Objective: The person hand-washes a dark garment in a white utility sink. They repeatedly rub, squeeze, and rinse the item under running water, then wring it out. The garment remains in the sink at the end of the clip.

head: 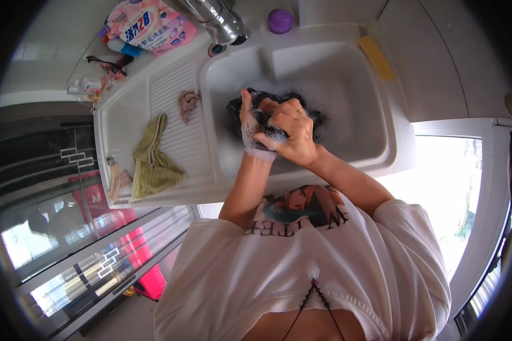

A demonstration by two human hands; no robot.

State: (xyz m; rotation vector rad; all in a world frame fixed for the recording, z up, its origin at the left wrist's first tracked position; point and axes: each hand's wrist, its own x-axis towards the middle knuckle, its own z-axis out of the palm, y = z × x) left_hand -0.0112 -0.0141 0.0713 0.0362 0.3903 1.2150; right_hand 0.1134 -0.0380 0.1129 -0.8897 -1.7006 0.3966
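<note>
Both hands are over the white basin (354, 102) of a laundry sink, wet with soap suds. Between them a dark, soapy cloth (234, 110) is bunched up, with part of it lying lower in the basin. My left hand (251, 130) is under and beside the bunch, its palm side covered in foam. My right hand (295, 130), with a ring on one finger, is closed over a foamy fold of the cloth and presses against the left hand. The left fingers are partly hidden behind the cloth and the right hand.
Left of the basin, a ridged washboard surface (175, 83) bears a small pinkish-brown cloth (188, 104) and an olive-green cloth (155, 170). Behind stand a pink laundry detergent pouch (153, 30), a chrome faucet (219, 25) and a purple round object (279, 21). A yellow strip (376, 57) lies along the right rim.
</note>
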